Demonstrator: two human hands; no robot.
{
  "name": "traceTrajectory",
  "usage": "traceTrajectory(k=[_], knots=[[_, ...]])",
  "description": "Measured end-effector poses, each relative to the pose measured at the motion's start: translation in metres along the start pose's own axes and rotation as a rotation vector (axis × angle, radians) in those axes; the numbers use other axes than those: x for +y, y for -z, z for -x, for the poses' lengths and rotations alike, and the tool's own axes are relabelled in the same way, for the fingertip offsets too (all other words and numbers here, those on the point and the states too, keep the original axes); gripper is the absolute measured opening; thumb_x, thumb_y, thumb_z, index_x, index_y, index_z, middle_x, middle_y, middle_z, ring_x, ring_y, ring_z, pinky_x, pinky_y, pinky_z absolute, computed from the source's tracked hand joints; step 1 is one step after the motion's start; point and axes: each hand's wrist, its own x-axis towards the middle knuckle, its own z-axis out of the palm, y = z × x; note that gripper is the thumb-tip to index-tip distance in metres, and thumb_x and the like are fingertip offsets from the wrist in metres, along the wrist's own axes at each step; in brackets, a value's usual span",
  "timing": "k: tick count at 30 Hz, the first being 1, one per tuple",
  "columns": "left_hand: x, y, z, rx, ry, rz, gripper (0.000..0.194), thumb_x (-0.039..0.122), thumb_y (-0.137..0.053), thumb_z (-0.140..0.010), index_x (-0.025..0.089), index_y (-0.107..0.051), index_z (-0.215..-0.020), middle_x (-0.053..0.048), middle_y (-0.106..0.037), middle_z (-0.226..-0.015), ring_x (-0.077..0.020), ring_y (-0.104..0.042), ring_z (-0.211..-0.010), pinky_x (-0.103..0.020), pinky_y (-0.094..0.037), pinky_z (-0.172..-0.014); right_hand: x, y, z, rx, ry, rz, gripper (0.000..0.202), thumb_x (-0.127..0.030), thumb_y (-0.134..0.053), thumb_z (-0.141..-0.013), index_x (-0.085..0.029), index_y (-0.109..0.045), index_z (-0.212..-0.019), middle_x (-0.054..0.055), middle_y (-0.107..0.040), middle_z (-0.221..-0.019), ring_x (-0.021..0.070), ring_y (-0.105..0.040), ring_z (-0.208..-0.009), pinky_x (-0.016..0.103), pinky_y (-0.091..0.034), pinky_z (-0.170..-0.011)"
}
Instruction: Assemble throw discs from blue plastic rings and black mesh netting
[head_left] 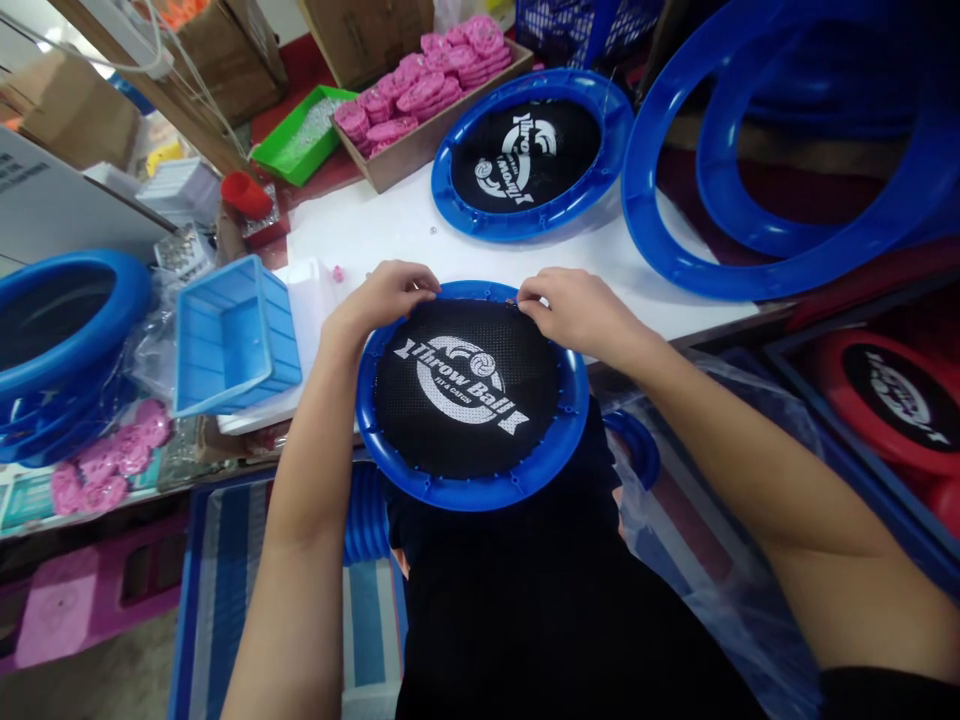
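Note:
A round throw-ball paddle (472,385) with a blue plastic rim and a printed black mesh lies over my lap, its far edge against the white tabletop. My left hand (403,287) is closed at the upper left of the rim, thumb and fingers pinching the mesh edge. At the upper right, my right hand (562,305) pinches the same edge, fingers bent together. What lies right under the fingertips is hidden. Beyond my hands, a second blue paddle (532,155) of the same kind rests on the white tabletop (375,235).
Loose blue rings (649,240) lean at the right. A blue bin (232,335) stands at the left near stacked blue rims (71,310). Behind are a green tray (304,135) of small clear parts and a box of pink pieces (427,90). Red paddles (896,395) lie at the lower right.

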Motion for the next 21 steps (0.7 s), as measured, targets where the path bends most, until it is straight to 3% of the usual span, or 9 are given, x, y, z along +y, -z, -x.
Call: traceTrajectory(k=[5, 10, 15, 21], knots=[[0.002, 0.004, -0.008, -0.072, 0.001, -0.037, 0.019, 0.019, -0.065, -0.083, 0.015, -0.082, -0.093, -0.007, -0.078, -0.083, -0.0128, -0.063, -0.062, -0.027, -0.049, -0.066, -0.005, -0.002, 0.003, 0.042, -0.054, -0.032, 0.021, -0.025, -0.058, -0.097, -0.023, -0.079, -0.095, 0.010, -0.079, -0.105, 0.0297, -0.070, -0.101, 0.042, -0.047, -0.082], [0.000, 0.005, -0.007, -0.067, -0.037, -0.060, 0.021, 0.021, -0.064, -0.082, 0.016, -0.083, -0.092, -0.007, -0.079, -0.084, -0.0136, -0.064, -0.065, -0.027, -0.050, -0.066, -0.003, 0.000, 0.001, 0.071, -0.093, -0.128, 0.020, -0.027, -0.061, -0.092, -0.024, -0.081, -0.089, 0.008, -0.081, -0.100, 0.0284, -0.071, -0.096, 0.041, -0.048, -0.080], [-0.006, 0.006, 0.001, -0.046, 0.021, 0.105, 0.016, 0.025, -0.069, -0.084, 0.019, -0.081, -0.091, -0.005, -0.076, -0.075, -0.0121, -0.061, -0.057, -0.028, -0.050, -0.060, 0.003, 0.002, 0.001, 0.032, -0.080, -0.249, 0.022, -0.030, -0.063, -0.094, -0.022, -0.084, -0.095, 0.007, -0.079, -0.100, 0.0225, -0.069, -0.083, 0.038, -0.050, -0.083], [-0.009, 0.010, -0.007, -0.137, 0.064, 0.171, 0.017, 0.027, -0.072, -0.081, 0.018, -0.082, -0.090, -0.006, -0.077, -0.076, -0.0132, -0.062, -0.057, -0.028, -0.051, -0.058, 0.001, 0.000, 0.003, 0.070, -0.107, -0.201, 0.022, -0.030, -0.065, -0.095, -0.022, -0.086, -0.098, 0.010, -0.075, -0.106, 0.0248, -0.068, -0.092, 0.040, -0.051, -0.085]])
